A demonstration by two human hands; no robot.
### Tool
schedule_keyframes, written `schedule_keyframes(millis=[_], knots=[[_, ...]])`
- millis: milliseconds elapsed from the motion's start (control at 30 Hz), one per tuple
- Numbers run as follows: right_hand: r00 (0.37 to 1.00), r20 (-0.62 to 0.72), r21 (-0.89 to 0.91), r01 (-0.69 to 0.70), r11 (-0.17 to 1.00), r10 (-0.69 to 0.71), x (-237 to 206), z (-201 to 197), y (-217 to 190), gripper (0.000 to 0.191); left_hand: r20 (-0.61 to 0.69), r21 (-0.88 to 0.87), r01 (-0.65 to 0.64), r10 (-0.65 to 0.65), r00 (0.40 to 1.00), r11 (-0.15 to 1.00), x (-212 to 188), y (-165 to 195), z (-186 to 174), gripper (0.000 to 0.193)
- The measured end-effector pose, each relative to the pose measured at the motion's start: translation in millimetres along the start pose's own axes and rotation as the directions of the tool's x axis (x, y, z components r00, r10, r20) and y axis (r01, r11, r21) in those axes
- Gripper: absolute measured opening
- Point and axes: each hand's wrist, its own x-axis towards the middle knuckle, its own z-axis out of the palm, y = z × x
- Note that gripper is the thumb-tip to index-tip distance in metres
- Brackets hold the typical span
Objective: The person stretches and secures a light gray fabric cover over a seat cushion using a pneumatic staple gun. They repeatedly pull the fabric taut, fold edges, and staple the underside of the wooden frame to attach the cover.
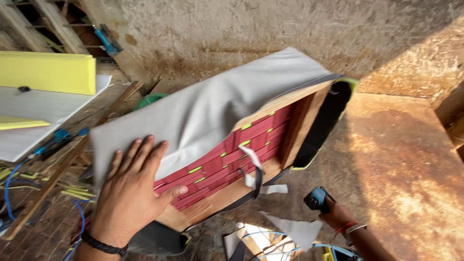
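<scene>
My left hand [131, 186] lies flat, fingers spread, on the grey fabric [212, 104] that covers a tilted wooden seat frame [302, 116]. Red webbing straps [227, 162] with small green marks cross the frame's underside. Loose grey and black fabric edges [253, 166] hang from the frame. My right hand [338, 215] is low at the right, closed around a blue and black tool [316, 198], apart from the frame. A red thread and a bangle sit on that wrist.
A yellow foam slab [48, 72] and white sheet [34, 108] lie at the left. Wooden slats, blue tools [60, 137] and cables clutter the lower left. Fabric scraps [295, 227] lie on the rusty brown surface [401, 169]. A rough wall stands behind.
</scene>
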Motion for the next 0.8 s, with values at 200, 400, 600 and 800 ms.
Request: schedule_keyframes(millis=[200,400,600,800], knots=[[1.000,0.003,-0.029,0.016,0.999,-0.015,44.9,-7.6,95.4,0.100,0.047,-0.014,-0.128,0.129,0.991,0.992,148.8,152.4,37.1,0.115],[0.925,-0.256,0.140,0.322,0.936,-0.280,92.3,-62.0,79.4,0.084,-0.037,-0.058,-0.120,0.118,0.992,0.991,235.1,241.0,65.0,0.064],[0.388,-0.780,0.074,0.836,0.544,-0.491,143.8,-215.1,-30.8,0.087,-0.112,-0.059,-0.147,0.140,0.984,0.987,277.1,258.3,82.4,0.014],[0.433,-0.818,0.267,0.869,0.416,-0.380,158.2,-274.0,-92.7,0.016,-0.345,-0.134,-0.086,0.035,0.938,0.987,292.8,254.1,116.6,0.004]])
